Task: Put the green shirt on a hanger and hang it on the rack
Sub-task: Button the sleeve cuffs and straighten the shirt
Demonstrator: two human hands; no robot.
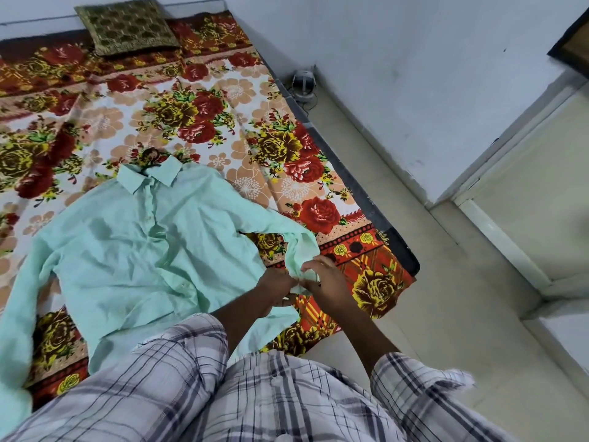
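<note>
Head view: the pale mint-green long-sleeved cotton shirt [137, 237] lies front-up and spread flat on the bed w/ the red-and-yellow floral bedsheet [223, 100], collar toward the brown-gold patterned cushion [127, 25]. A dark hanger hook [152, 156] pokes out at the collar, so the hanger is probably already inside; the rest of it is hidden under the cloth. Both hands meet at the cuff of the sleeve [299, 250] near the bed's edge. Left hand [276, 288] holds the cuff from below, right hand [325, 282] on top w/ fingers pinching the fabric, probably fastening or straightening it before lifting. No rack in sight. A white headset [304, 82] sits on the floor by the wall.
</note>
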